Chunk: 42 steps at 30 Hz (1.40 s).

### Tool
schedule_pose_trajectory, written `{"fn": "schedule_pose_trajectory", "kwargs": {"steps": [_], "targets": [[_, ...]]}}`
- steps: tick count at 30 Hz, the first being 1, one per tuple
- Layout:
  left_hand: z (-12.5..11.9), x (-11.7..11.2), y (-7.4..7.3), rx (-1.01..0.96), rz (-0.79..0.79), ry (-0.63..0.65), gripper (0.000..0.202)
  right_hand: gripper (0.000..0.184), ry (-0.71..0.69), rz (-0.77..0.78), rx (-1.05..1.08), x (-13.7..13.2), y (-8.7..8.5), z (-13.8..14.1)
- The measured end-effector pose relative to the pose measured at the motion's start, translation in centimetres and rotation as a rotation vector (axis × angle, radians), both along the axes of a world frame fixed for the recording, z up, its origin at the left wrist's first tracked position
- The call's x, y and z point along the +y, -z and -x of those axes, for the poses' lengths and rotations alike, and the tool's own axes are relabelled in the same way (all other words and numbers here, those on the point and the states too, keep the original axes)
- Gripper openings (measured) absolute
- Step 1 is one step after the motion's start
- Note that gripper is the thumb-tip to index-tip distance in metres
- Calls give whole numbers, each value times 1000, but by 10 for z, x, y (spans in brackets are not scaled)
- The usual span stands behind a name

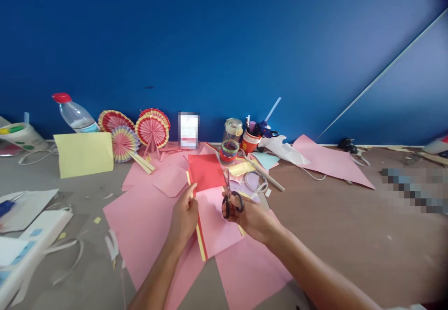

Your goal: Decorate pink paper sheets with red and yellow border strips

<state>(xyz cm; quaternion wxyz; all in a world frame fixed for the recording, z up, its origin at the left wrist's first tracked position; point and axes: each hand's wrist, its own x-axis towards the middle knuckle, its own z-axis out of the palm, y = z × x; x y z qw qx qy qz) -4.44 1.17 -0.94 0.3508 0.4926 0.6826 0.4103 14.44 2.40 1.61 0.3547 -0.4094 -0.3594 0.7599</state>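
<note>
Far off to the left of the left fingers, a white tub (33,138) holds something green and yellow, too unclear to name. Nearer stands a leaning clear bottle (75,115) with a red cap; its lower part is hidden behind a yellow card (84,155). Beyond the left fingers sit several pleated paper fans (152,130), partly overlapping.

The left hand (185,216) has its fingers bunched narrow at the striped edge of a pink sheet (219,230); whether they pinch it, I cannot tell. Red paper (206,172) lies just ahead, between the two sets of fingers. The right hand (243,214) curls its fingers round the black handles of scissors (228,185), blades pointing away; its palm hides part of the sheet.

Straight beyond the right fingers is a clear jar (231,132) with a pale lid and coloured bands low down, inside or outside unclear. Just right of it, a red cup (249,143) holds pens, a blue tool and a pale stick, their lower ends hidden. Well right of the right fingers, a long object (413,191) is blurred into squares.
</note>
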Motion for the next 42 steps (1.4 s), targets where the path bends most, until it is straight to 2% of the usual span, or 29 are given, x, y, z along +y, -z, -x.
{"fn": "schedule_pose_trajectory", "kwargs": {"steps": [2, 4, 7, 12, 17, 22, 27, 31, 35, 42], "targets": [[-1, 1, 2, -89, -44, -15, 58, 29, -78, -113, -150, -12, -13, -5], [-3, 2, 3, -189, -81, -4, 69, 23, -217, -189, -325, -24, -26, -9], [-5, 3, 5, -282, -67, -24, 79, 9, -338, -276, -501, -37, -35, -11], [-7, 0, 5, -334, -49, -74, 82, 12, -321, -472, -740, -43, -19, -8], [-12, -4, 3, -364, -11, -70, 80, 5, -222, -687, -941, -39, 3, 1], [-21, -5, -1, -702, -15, -67, 79, 11, -171, -865, -1065, -35, 7, 11], [-25, -7, -9, -919, -17, 11, 68, 6, -172, -929, -1129, -29, 3, 19], [-21, -4, -13, -1039, -27, 71, 34, 11, -155, -954, -1163, -29, 6, 23], [-14, -1, -8, -1077, -41, -13, 22, 9, -164, -921, -1129, -33, 10, 27], [-15, 0, 2, -951, 11, -123, 15, 7, -176, -904, -1164, -40, 10, 37]]}}
